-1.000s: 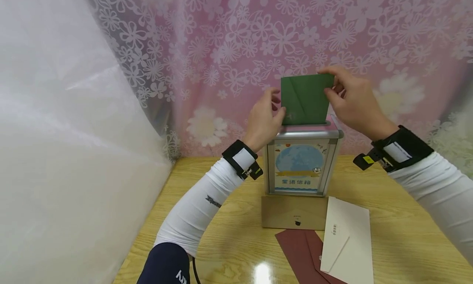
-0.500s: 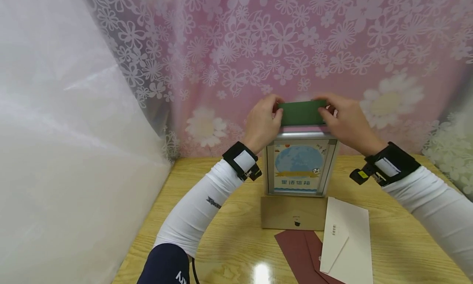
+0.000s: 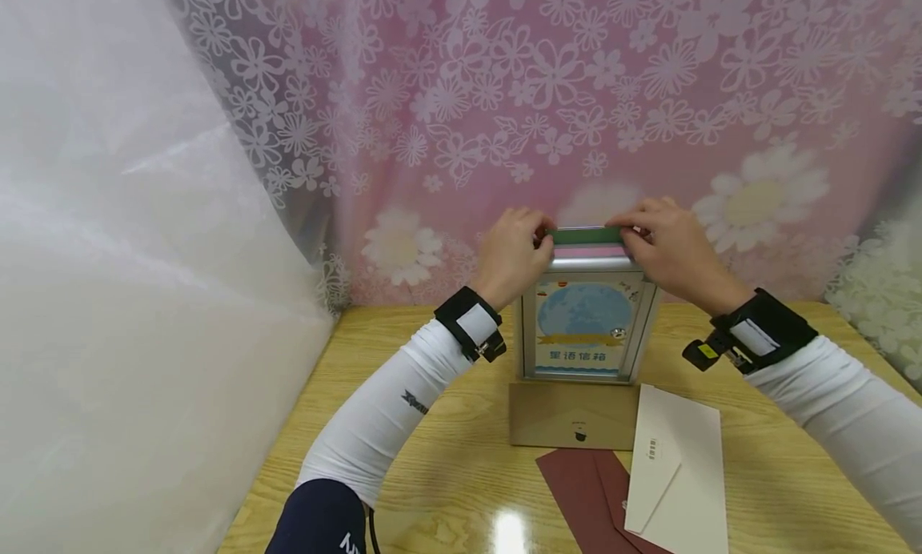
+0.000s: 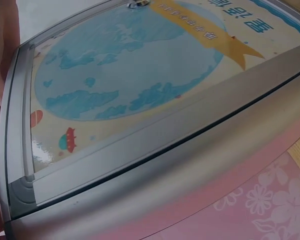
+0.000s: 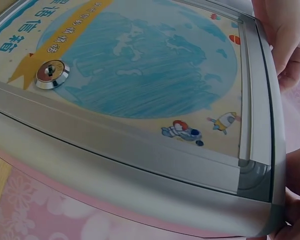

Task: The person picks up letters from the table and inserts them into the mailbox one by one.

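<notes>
A green envelope [image 3: 587, 235] stands in the top slot of a silver-framed letter box [image 3: 583, 322], only a narrow strip of it showing above the pink top. My left hand [image 3: 513, 250] pinches the strip's left end between thumb and fingers. At the other end, my right hand [image 3: 670, 250] pinches it the same way. Both wrist views look at the box front, a blue globe picture with a keyed lock [image 5: 52, 74]; the envelope is out of sight there, and parts of the hands show at the box's top edge.
In front of the box a tan envelope [image 3: 569, 416] lies on the wooden table [image 3: 432, 482]. Nearer are a dark red envelope [image 3: 583, 490] and a cream envelope [image 3: 684, 474] overlapping it. A pink floral curtain [image 3: 446, 122] hangs behind, white sheeting [image 3: 144, 258] at left.
The green envelope has gone down through the slot, from mostly exposed to a thin strip. Both hands have come down with it, the right one most.
</notes>
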`<move>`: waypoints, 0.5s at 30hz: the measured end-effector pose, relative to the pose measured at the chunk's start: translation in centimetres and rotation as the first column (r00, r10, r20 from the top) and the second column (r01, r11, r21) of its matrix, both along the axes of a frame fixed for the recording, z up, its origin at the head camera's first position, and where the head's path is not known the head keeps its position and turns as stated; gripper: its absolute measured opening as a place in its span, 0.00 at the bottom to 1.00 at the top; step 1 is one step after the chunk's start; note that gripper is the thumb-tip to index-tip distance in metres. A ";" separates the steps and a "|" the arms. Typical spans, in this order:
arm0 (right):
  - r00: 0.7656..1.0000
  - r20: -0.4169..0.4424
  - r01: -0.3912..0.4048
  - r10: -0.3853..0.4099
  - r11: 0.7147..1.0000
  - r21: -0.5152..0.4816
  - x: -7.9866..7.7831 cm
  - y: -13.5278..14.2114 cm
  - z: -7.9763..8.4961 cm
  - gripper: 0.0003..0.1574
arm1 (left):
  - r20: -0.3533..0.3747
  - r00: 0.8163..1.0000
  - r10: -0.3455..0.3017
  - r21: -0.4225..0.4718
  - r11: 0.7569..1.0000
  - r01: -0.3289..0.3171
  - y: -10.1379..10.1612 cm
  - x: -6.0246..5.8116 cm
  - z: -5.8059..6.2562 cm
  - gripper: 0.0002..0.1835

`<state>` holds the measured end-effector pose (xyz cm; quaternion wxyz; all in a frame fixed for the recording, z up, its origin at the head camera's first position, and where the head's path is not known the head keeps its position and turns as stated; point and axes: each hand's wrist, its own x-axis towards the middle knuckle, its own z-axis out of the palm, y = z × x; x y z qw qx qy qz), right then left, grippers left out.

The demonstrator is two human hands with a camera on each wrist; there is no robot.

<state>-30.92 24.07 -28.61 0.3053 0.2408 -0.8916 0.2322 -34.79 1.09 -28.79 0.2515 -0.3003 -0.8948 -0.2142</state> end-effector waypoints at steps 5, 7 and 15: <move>1.000 0.005 0.009 -0.009 1.000 0.021 -0.1 0.0 -0.5 0.14 | -0.046 0.999 -0.008 -0.019 1.000 0.007 0.0 0.0 -0.5 0.09; 1.000 0.008 0.009 -0.009 1.000 0.029 -0.1 0.0 -0.6 0.14 | -0.065 0.998 -0.013 -0.013 1.000 0.012 0.0 0.0 -0.7 0.10; 1.000 0.013 -0.023 0.023 1.000 0.013 0.4 0.1 -0.2 0.13 | -0.106 0.994 -0.040 0.020 0.999 0.043 -0.2 -0.1 -0.9 0.10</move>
